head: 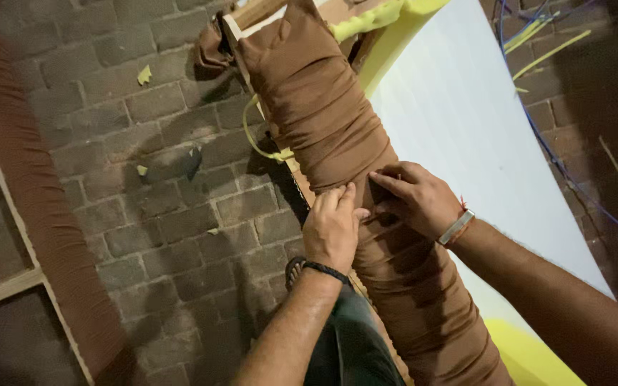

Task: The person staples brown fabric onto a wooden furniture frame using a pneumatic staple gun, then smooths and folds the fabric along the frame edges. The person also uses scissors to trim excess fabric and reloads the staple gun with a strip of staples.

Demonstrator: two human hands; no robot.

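A long padded roll (337, 143) wrapped in brown stretchy fabric is lying across a white foam sheet (466, 121), its long axis running from the upper middle of the view down toward the lower right, with the far end pointing away from the person. The cloth is bunching into soft crosswise wrinkles along the whole length, and the shape is rounded like a bolster. The left hand (332, 229) is pressing flat on the roll's near side, fingers bent and pinching a fold of fabric. The right hand (418, 198) is resting just beside it, fingertips gripping the same cloth. Yellow foam scraps (144, 74) are lying on the brick paving (166, 214)
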